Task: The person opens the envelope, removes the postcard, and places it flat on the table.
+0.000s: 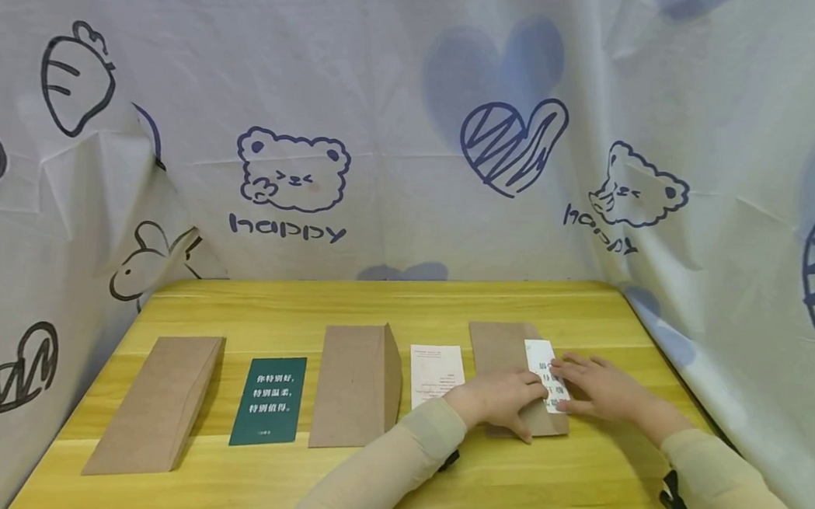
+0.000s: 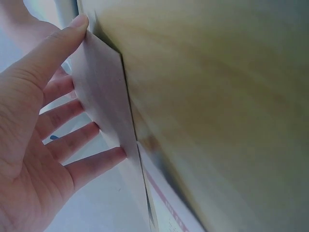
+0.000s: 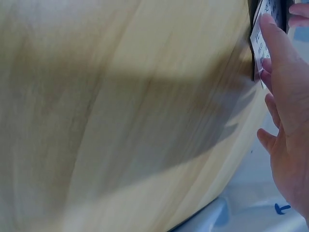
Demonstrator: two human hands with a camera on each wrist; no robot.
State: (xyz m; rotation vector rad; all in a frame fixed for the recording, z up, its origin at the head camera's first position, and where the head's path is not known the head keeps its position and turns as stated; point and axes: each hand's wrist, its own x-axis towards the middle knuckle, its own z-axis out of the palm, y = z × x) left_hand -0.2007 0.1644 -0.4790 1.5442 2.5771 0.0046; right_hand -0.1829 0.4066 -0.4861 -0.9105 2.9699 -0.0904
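Observation:
A brown paper envelope (image 1: 496,345) lies at the right of the table. My left hand (image 1: 500,400) rests across it with fairly straight fingers. In the left wrist view, that hand's spread fingers and thumb touch the envelope (image 2: 104,87). A white card (image 1: 538,352) with dark printed characters lies at the envelope's right part; I cannot tell whether some of it is inside. My right hand (image 1: 602,387) touches the card from the right, fingers extended. Seen from the right wrist, the thumb and fingertips of the hand (image 3: 294,101) are on the card (image 3: 260,43).
Left of my hands lies a white card with red print (image 1: 436,365), partly behind the left forearm. Further left are a brown envelope (image 1: 350,383), a dark green card (image 1: 268,402) and another brown envelope (image 1: 149,406). A patterned curtain (image 1: 401,129) surrounds the wooden table (image 1: 271,308).

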